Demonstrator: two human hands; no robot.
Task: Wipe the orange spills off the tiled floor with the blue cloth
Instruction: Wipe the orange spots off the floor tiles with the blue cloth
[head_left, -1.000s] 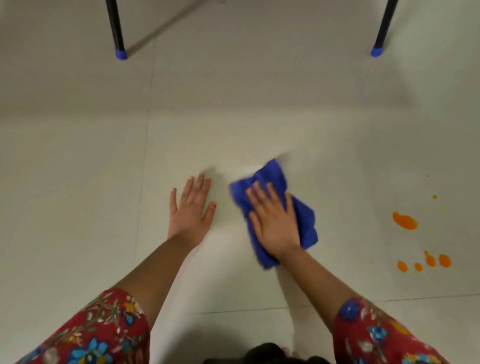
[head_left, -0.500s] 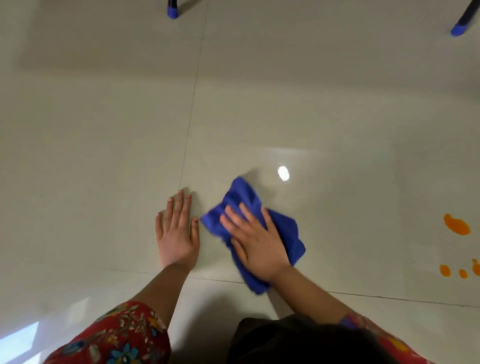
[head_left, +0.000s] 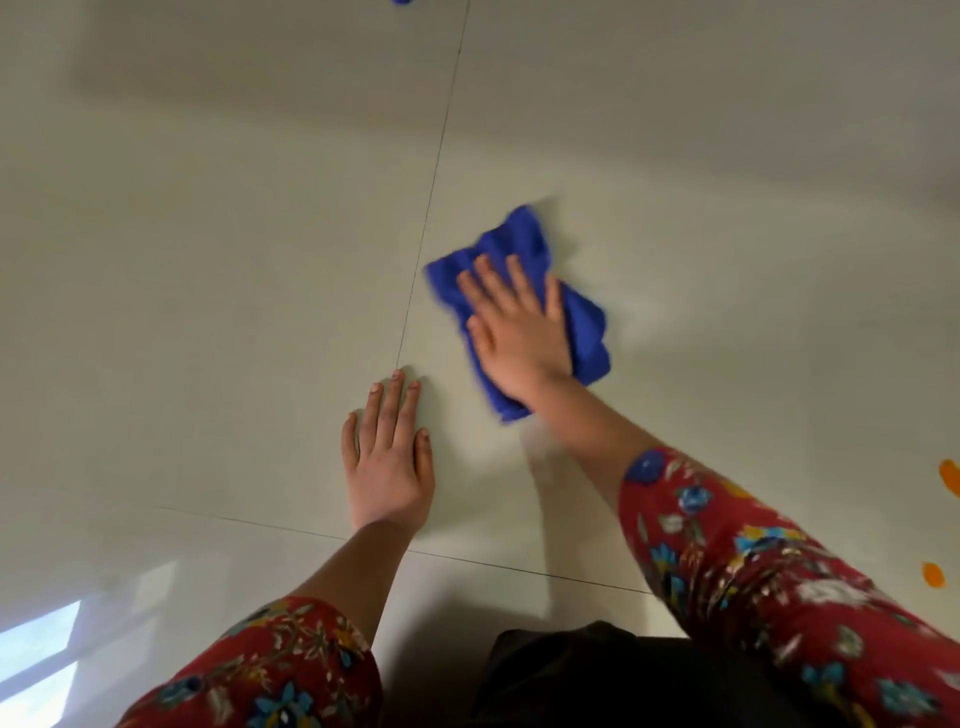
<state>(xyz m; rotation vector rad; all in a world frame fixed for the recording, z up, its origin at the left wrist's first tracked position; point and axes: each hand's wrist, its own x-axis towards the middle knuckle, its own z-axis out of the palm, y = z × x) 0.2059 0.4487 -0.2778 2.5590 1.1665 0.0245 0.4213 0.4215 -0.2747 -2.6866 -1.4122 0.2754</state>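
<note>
Tiled floor (head_left: 208, 260): was pale and glossy.
Blue cloth (head_left: 587, 332): lay bunched on a tile.
Right hand (head_left: 519, 338): pressed the cloth, fingers straight, slightly spread.
Left hand (head_left: 387, 462): rested flat on the floor, fingers together.
Orange spills (head_left: 950, 475): sat at the far right edge, well apart from the cloth.

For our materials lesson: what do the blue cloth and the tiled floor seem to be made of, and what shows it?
Blue cloth: soft, fuzzy fabric, perhaps microfibre; it bunches into folds under the right hand. Tiled floor: hard, glossy tiles, probably glazed ceramic; it mirrors a bright window patch, and thin joint lines cross it.
</note>
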